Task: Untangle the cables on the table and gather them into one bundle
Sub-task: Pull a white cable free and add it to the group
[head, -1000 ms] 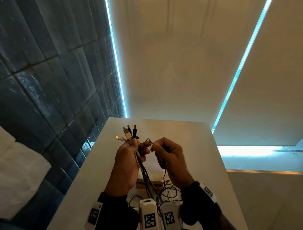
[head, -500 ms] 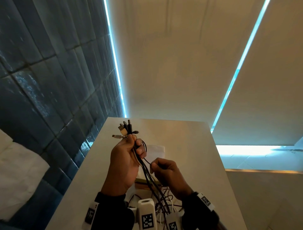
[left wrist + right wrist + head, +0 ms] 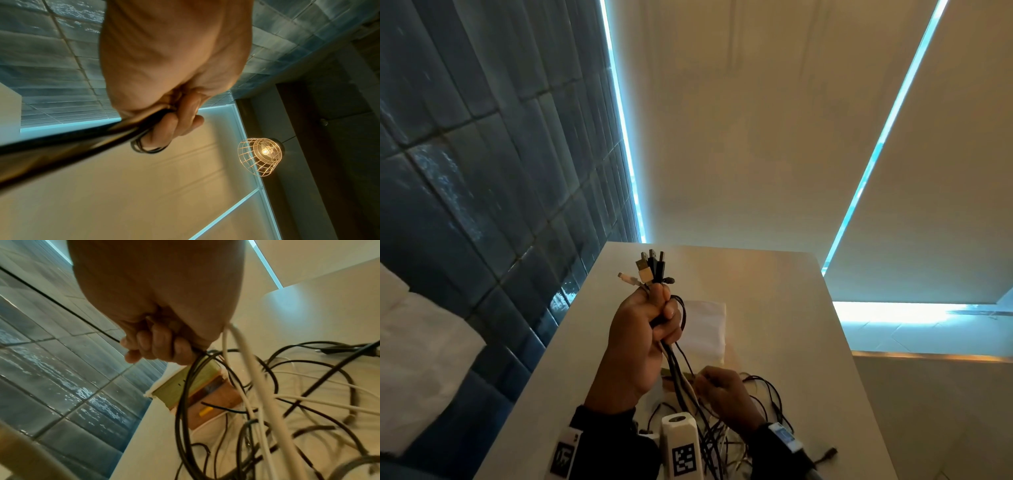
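My left hand (image 3: 650,318) is raised above the table and grips a bunch of black and white cables (image 3: 677,366). Their plug ends (image 3: 650,269) stick up past my fist. In the left wrist view my left hand (image 3: 172,123) is curled round the same dark cables (image 3: 86,142). Lower down, my right hand (image 3: 717,385) pinches one thin black cable (image 3: 61,305) that runs taut up to the left hand. The right hand (image 3: 156,344) has its fingers curled round that strand. The loose ends of the cables (image 3: 763,411) lie tangled on the white table (image 3: 774,291).
A folded white paper (image 3: 705,325) lies on the table beyond my hands. A green and orange box (image 3: 197,386) sits under the tangle. A dark tiled wall (image 3: 482,171) runs along the left table edge. A wire-cage lamp (image 3: 261,155) hangs overhead.
My right hand has slid down along a thin black cable, from beside the left hand to near the table. The left hand has kept its grip and risen slightly.
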